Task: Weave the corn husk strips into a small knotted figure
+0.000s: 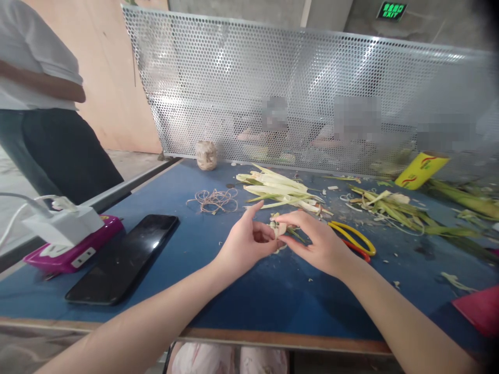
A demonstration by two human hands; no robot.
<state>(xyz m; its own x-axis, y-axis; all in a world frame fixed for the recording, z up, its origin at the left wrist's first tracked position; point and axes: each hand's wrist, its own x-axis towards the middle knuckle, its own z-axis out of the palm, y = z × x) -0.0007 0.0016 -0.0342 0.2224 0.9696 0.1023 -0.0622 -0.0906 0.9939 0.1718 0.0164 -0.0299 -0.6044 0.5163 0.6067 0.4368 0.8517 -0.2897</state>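
Above the middle of the blue table, my left hand (249, 237) and my right hand (320, 241) meet around a small pale husk piece (279, 229). Fingertips of both hands pinch it, and the fingers partly hide its shape. Just beyond my hands lies a pile of pale green leaves that look like corn husks (278, 186). Scissors with yellow and red handles (356, 236) rest beside my right hand, their blades hidden behind it. A loose tangle of thin twine (214, 200) is to the left of the husks.
At left are a black phone (125, 259) and a purple power strip (78, 249) with a white charger (64, 223). A perforated metal screen (234, 78) borders the far edge. More husks (393, 205) and a yellow container (421, 170) are at right. A person (39, 93) stands left.
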